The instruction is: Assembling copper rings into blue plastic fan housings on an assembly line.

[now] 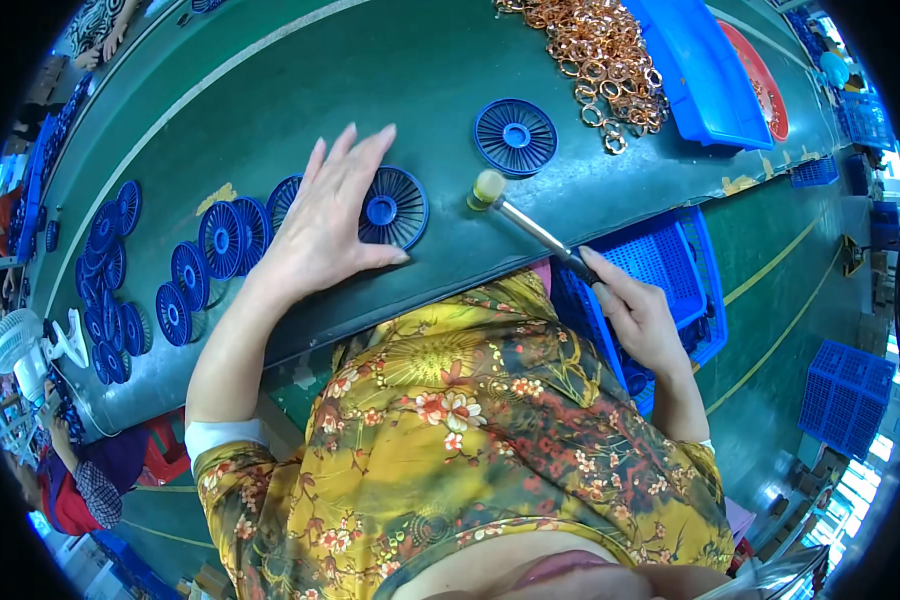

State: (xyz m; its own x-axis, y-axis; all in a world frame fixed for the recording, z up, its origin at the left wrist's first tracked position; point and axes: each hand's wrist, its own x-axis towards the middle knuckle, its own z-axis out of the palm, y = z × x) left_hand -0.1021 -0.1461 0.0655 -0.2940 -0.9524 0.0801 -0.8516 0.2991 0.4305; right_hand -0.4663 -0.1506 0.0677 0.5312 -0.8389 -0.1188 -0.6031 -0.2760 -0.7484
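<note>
Look, left of the lone blue wheel (pixel 516 135), the left grip (pixel 322 226) spreads wide beside a ribbed disc (pixel 398 207); right of that wheel, the right grip (pixel 638 312) clasps a hammer (pixel 537 231).

No readable lettering or numbers

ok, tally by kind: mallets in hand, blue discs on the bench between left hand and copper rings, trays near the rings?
Mallet: 1
Blue discs: 2, one partly behind the left hand
Blue tray: 1
Red tray: 1
Total: 5
</note>
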